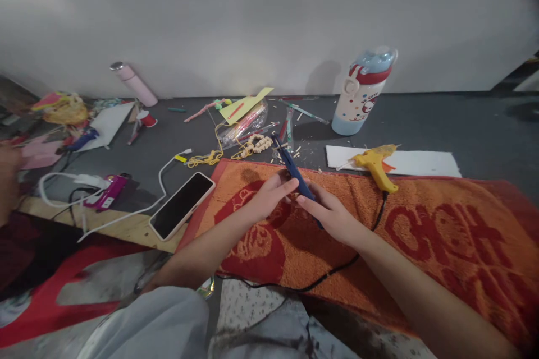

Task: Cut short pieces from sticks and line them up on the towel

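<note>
A long, narrow dark-blue tool (297, 174) slants between my hands, its far tip pointing away over the towel's back edge. I cannot make out its exact kind. My left hand (278, 193) closes on its left side with the thumb laid along it. From the right, my right hand (330, 213) has its thumb and fingers closed round the lower part. Some fingers are hidden behind the tool. Under both hands lies an orange and red towel (337, 261). Just beyond the tip are a ring of small pale pieces (257, 145) and scattered bits.
A yellow hot glue gun (377, 165) rests partly on a white board (429, 161), its black cord crossing the towel. A bottle (360, 92) stands behind. Left are a phone (182, 206), white cable, purple power adapter (107, 192), pink flask (135, 84) and another person's arm (6, 179).
</note>
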`<action>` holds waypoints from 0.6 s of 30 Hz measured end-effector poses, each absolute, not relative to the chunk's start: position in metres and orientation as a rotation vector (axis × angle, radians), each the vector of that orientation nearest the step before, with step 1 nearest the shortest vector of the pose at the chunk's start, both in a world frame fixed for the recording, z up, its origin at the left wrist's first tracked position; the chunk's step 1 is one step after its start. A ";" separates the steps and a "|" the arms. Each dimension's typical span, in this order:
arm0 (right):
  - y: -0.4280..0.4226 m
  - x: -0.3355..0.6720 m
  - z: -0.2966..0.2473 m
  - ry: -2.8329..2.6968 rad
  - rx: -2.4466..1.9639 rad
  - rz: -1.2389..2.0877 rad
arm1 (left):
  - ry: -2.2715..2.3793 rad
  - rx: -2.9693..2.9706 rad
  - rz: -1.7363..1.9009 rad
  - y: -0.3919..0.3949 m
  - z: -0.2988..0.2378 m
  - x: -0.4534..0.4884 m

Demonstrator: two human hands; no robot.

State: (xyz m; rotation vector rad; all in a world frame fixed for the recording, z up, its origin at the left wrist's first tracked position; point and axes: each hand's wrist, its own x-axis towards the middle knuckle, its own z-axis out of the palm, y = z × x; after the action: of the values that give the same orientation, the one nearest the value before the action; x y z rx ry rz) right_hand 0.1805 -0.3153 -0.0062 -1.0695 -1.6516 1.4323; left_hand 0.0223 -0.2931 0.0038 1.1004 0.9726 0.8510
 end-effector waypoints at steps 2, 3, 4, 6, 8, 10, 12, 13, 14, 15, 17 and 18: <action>-0.315 0.181 -0.004 -1.621 -1.113 1.482 | 1.008 1.093 0.888 -0.287 0.007 0.018; -0.315 0.181 -0.003 -1.610 -1.135 1.505 | 1.055 1.100 0.952 -0.284 0.008 0.015; -0.315 0.182 -0.003 -1.607 -1.153 1.511 | 1.109 1.123 1.018 -0.280 0.008 0.013; -0.315 0.181 -0.003 -1.627 -1.169 1.520 | 1.228 1.174 1.170 -0.274 0.008 0.007; -0.315 0.181 -0.004 -1.658 -1.168 1.527 | 1.265 1.231 1.224 -0.269 0.007 0.003; -0.317 0.180 -0.004 -1.679 -1.157 1.544 | 1.232 1.231 1.203 -0.266 0.005 0.001; -0.319 0.179 -0.005 -1.685 -1.140 1.562 | 1.185 1.185 1.173 -0.265 0.001 0.001; -0.319 0.179 -0.005 -1.687 -1.131 1.571 | 1.168 1.163 1.168 -0.265 -0.002 0.001; -0.320 0.179 -0.006 -1.689 -1.124 1.576 | 1.156 1.152 1.171 -0.264 -0.004 0.000; -0.320 0.179 -0.006 -1.694 -1.120 1.579 | 1.151 1.149 1.179 -0.264 -0.006 0.000; -0.320 0.179 -0.007 -1.700 -1.123 1.580 | 1.156 1.150 1.200 -0.264 -0.010 0.000; -0.320 0.179 -0.007 -1.701 -1.121 1.583 | 1.162 1.146 1.208 -0.263 -0.011 0.000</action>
State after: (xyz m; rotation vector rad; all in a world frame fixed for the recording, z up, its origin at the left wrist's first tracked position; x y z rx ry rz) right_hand 0.1794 -0.3201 -0.0068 -1.1212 -1.7008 1.5833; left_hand 0.0000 -0.2633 -0.0105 1.1460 1.1621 1.2084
